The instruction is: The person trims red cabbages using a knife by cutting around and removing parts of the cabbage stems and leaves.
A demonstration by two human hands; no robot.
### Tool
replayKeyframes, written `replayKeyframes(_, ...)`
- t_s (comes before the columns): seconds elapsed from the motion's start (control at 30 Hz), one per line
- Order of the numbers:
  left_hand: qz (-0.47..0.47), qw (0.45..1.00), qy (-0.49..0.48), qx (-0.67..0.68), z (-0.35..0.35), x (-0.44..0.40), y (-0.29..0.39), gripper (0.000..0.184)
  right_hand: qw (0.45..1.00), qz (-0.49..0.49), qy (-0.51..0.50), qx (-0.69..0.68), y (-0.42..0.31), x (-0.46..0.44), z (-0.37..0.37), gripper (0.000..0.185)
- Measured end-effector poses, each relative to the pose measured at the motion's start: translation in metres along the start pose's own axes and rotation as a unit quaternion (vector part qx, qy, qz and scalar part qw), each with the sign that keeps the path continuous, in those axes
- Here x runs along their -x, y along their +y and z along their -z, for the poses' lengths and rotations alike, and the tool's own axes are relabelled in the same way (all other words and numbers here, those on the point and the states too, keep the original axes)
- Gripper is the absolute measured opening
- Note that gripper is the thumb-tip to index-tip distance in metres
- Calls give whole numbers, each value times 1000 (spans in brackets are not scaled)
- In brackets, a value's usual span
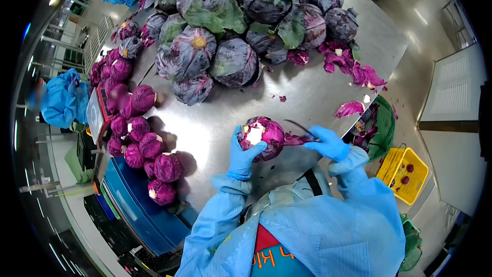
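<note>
My left hand (243,157), in a blue glove, grips a red cabbage (274,134) from the side, its white cut stem end facing up. On the right, my right hand (328,144), also gloved, is closed around a knife (299,127) whose dark curved blade points toward the cabbage. A strip of purple leaf (294,139) stretches between the cabbage and my right fingers. The knife's handle is mostly hidden in the glove. Both hands are above the near part of the steel table (212,119).
Untrimmed cabbages (233,61) are heaped at the back, with loose leaves (366,75) to their right. Trimmed cabbages (150,145) line the left side beside a scale (97,115). A green mesh bag (383,128) and yellow crate (419,166) are at right. Co-workers in blue (64,97) stand left.
</note>
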State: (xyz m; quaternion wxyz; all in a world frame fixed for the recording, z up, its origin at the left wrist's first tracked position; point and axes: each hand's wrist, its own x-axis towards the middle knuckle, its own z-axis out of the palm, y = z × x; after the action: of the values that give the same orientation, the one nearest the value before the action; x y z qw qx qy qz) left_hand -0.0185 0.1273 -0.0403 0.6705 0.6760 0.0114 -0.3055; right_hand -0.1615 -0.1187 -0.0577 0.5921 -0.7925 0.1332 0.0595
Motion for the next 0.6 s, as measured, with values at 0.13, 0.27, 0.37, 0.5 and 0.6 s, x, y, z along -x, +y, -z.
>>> replayKeyframes(0.13,-27,998,6,-64,5,1,-6,113,958,-71,232,-152,43,33,39,13)
replayKeyframes(0.27,-31,995,22,-96,-8,6,-4,114,943,-69,319,-74,6,13,39,40)
replayKeyframes(0.37,-124,960,64,-242,-16,13,3,106,993,-80,56,-70,-29,-9,-7,66)
replayKeyframes(0.5,-294,822,81,-481,-19,10,24,96,989,0,123,-75,-7,-20,-76,57)
replayKeyframes(0.6,-153,890,20,-429,-2,-12,36,97,983,1,172,-59,-19,-16,-91,36)
